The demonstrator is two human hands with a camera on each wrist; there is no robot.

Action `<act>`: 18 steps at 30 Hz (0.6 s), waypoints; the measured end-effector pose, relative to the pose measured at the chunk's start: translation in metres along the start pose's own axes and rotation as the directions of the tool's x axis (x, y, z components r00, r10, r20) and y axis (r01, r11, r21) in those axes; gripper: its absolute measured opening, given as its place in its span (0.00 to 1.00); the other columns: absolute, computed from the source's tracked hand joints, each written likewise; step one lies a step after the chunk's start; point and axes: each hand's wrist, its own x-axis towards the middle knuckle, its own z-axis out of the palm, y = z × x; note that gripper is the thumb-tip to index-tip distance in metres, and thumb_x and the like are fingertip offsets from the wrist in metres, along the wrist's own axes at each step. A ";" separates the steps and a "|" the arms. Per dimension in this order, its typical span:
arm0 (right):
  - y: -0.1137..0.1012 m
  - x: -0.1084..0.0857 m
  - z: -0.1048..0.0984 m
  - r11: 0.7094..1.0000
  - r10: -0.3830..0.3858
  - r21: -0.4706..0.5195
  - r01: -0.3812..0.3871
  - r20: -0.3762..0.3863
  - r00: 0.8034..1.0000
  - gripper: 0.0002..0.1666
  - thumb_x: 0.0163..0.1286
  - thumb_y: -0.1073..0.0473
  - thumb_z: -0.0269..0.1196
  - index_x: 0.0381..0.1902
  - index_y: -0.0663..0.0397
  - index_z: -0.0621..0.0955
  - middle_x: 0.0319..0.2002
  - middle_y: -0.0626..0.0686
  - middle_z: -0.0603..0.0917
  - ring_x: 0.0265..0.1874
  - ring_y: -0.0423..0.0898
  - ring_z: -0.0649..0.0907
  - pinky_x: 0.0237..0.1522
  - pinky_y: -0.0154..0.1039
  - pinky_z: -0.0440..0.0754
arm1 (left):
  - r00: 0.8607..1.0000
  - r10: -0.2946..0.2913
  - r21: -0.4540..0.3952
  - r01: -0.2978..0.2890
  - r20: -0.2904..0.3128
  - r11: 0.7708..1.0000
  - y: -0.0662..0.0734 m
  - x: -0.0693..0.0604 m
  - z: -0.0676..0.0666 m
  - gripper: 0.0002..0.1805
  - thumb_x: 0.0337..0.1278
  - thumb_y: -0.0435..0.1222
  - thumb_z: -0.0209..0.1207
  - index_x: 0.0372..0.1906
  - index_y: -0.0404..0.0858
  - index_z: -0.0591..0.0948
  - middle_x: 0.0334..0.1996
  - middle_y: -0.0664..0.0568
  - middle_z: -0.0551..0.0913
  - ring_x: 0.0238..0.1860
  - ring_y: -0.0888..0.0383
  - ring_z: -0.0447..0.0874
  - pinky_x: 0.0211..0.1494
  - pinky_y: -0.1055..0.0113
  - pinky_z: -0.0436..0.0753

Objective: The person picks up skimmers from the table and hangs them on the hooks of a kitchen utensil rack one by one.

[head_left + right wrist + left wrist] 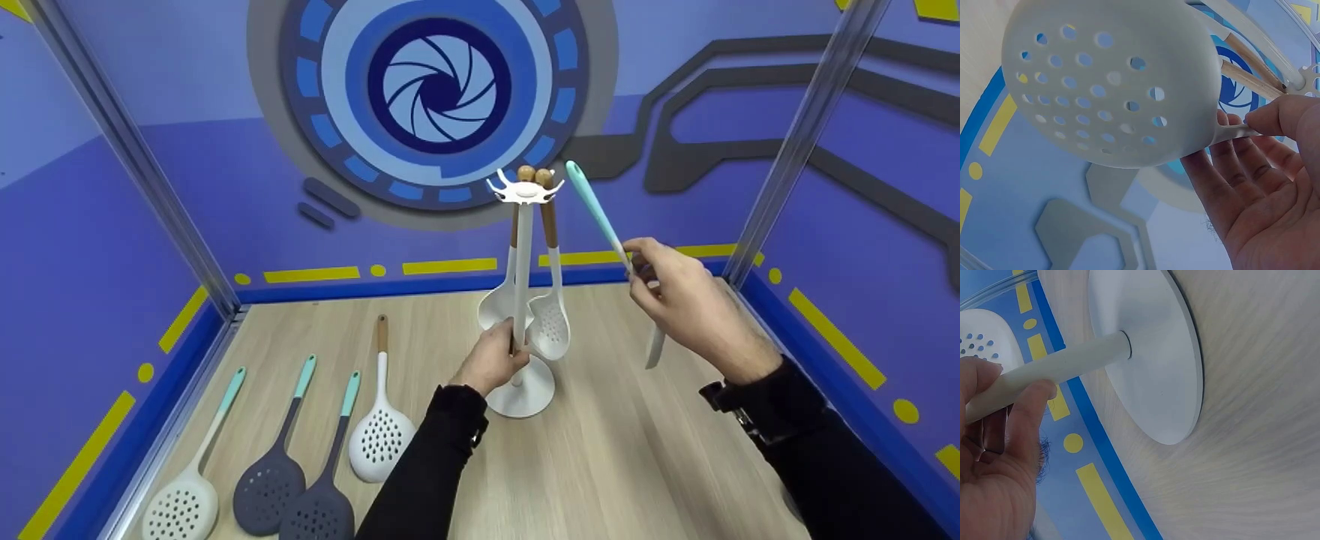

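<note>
My left hand (491,358) grips the pole of a white utensil stand (525,262) low down, just above its round base (1168,394). Two white utensils with brown handles hang at the stand's back: a ladle (495,304) and a slotted spoon (552,330). To the right of the stand, my right hand (686,300) pinches an off-white skimmer (1095,95) at its thin neck, its mint handle (591,201) pointing up and leaning left towards the hooks. In the head view the hand hides most of the skimmer's perforated head.
Several skimmers lie at the table's left: an off-white one (180,506) with a mint handle, dark grey ones (270,491) with mint handles, and a white one (381,442) with a brown handle. Blue printed panels (195,195) and metal posts (135,150) enclose the wooden table (600,465).
</note>
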 end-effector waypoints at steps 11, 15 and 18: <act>0.000 0.000 0.001 1.000 -0.002 -0.002 0.002 -0.001 1.000 0.20 0.74 0.63 0.58 0.62 0.50 0.75 0.43 0.53 0.83 0.41 0.46 0.86 0.36 0.44 0.86 | 1.000 0.014 0.006 -0.014 -0.001 1.000 -0.002 0.000 0.000 0.18 0.60 0.32 0.65 0.54 0.39 0.76 0.38 0.53 0.78 0.38 0.57 0.77 0.43 0.62 0.80; 0.000 0.000 0.001 1.000 0.004 0.003 -0.004 0.008 1.000 0.20 0.74 0.63 0.58 0.62 0.50 0.75 0.44 0.53 0.83 0.42 0.46 0.86 0.36 0.43 0.86 | 1.000 0.015 0.003 -0.015 0.000 1.000 -0.001 0.000 0.000 0.18 0.60 0.32 0.65 0.54 0.39 0.76 0.39 0.52 0.78 0.38 0.56 0.77 0.43 0.62 0.80; 0.001 -0.001 0.002 1.000 -0.008 0.002 0.008 0.005 1.000 0.20 0.73 0.64 0.58 0.62 0.51 0.75 0.44 0.53 0.83 0.41 0.46 0.86 0.36 0.43 0.86 | 1.000 0.011 -0.001 -0.011 0.002 1.000 -0.001 0.000 0.000 0.18 0.60 0.32 0.65 0.54 0.39 0.76 0.39 0.52 0.78 0.38 0.56 0.77 0.43 0.62 0.80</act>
